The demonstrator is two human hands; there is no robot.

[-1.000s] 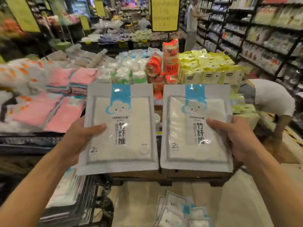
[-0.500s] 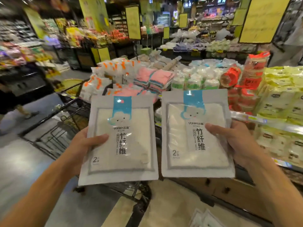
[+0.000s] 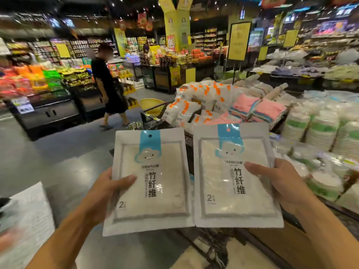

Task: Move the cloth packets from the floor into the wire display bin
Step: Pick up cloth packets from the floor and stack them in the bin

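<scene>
Slipping is the main risk: each glossy cloth packet is pinched only at one side edge, so either could slide free before reaching the wire display bin [image 3: 155, 117]. The left packet [image 3: 149, 181] sits clamped in the left hand [image 3: 105, 193], the right packet [image 3: 236, 175] in the right hand [image 3: 281, 187], both upright at chest height, white, flat, blue-topped with a cloud face.

- Bright shop lighting from overhead, with small ceiling lights [image 3: 136, 8] streaking against a dark ceiling.
- Heavy motion blur on the shelves [image 3: 35, 78] at left and the stacked goods [image 3: 320, 129] at right.
- Sharpest in the centre: print on the two packets [image 3: 151, 183] reads clearly, with faint glare on the plastic.
- Wide-angle bending towards the edges; forearms stretch.
</scene>
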